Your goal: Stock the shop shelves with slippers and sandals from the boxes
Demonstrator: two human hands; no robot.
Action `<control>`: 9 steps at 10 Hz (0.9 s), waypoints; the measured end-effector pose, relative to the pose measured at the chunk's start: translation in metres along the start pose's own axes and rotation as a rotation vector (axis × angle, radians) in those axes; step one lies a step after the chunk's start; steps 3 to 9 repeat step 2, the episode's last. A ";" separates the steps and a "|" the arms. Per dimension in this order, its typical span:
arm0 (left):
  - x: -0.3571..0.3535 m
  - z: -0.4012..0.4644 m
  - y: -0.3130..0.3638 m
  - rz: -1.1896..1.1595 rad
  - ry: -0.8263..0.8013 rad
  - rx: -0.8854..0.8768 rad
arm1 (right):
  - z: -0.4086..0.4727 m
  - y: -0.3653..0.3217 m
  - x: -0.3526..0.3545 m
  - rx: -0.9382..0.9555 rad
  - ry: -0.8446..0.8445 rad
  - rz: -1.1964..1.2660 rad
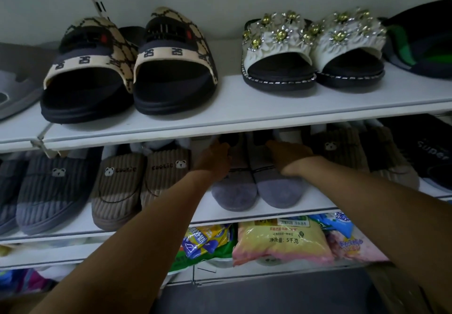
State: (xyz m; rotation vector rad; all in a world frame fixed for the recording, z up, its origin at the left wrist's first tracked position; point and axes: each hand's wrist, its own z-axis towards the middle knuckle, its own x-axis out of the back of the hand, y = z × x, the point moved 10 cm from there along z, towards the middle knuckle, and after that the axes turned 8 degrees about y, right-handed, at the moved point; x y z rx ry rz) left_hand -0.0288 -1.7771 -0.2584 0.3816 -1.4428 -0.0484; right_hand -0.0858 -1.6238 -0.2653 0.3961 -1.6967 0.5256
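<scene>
Mostly stocked already, by the look of it: two white shelves hold slippers almost edge to edge, and no boxes are in view, so how much stock remains cannot be told.

On the top shelf (244, 108), from the left, lie a grey shoe at the frame's edge, a pair of tan slides (127, 69) with a dark lattice pattern and a repeated logo on the band that I cannot read, a pair of flower sandals (313, 49) with gold centres, and a dark slipper with green stripes.

On the middle shelf (315, 206), from the left, sit blue-grey corduroy slippers (53, 191) with a small bear, then brown ones (137, 181) with a bear and the word "cookie". Next comes the grey pair (254, 189), the pair being placed, toes toward the shelf's front edge. The left hand (215, 162) lies against the left slipper's side and the right hand (291, 159) rests flat on the right slipper; fingers reach into shadow under the top shelf, so whether either grips cannot be told. Further right are more brown bear slippers, then a black shoe reading "super".

Below, bags (278, 242) of goods carry Chinese print; one reads "5千克".
</scene>
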 end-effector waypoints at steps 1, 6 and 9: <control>0.016 -0.015 0.011 0.083 0.026 -0.049 | -0.023 -0.003 0.016 -0.007 0.096 -0.027; 0.036 -0.040 0.020 0.140 0.098 -0.114 | -0.052 -0.011 0.034 0.046 0.237 -0.089; 0.036 -0.040 0.020 0.140 0.098 -0.114 | -0.052 -0.011 0.034 0.046 0.237 -0.089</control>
